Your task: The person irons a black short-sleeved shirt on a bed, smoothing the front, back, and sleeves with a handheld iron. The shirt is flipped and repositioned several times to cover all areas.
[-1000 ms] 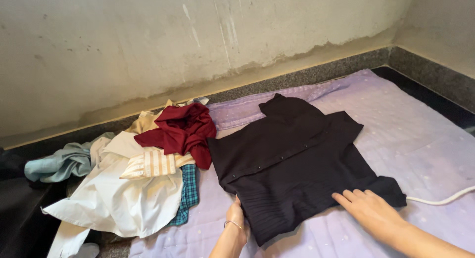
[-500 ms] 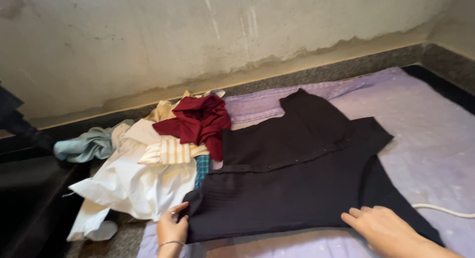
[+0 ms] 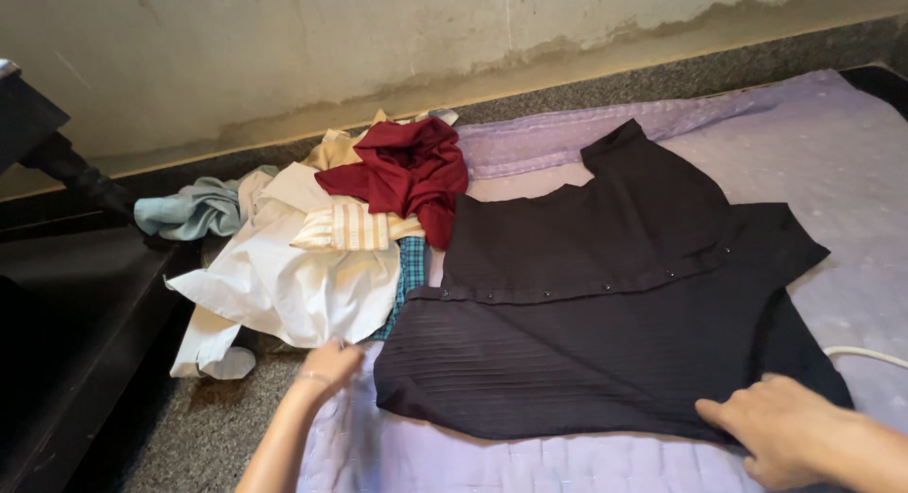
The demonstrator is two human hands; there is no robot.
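Note:
A dark, ribbed buttoned garment (image 3: 605, 332) lies spread flat on a lilac cloth (image 3: 851, 162). My right hand (image 3: 785, 431) rests palm down on the garment's lower right hem, fingers apart. Left of the garment's lower left corner is my left hand (image 3: 329, 363), just off the fabric and next to the white garment (image 3: 293, 285) of the clothes pile. It holds nothing that I can see.
A heap of clothes lies left of the dark garment: a maroon piece (image 3: 407, 171), a cream striped piece (image 3: 350, 230), a teal checked piece (image 3: 410, 271), a pale blue piece (image 3: 189, 209). Dark furniture (image 3: 66, 304) stands at the left. A white cable (image 3: 865, 354) runs off right. Stained wall behind.
The dark garment has been spread wider and flatter. My left hand moved left, off the garment's corner toward the white garment. My right hand stayed at the lower right hem. The view shifted left.

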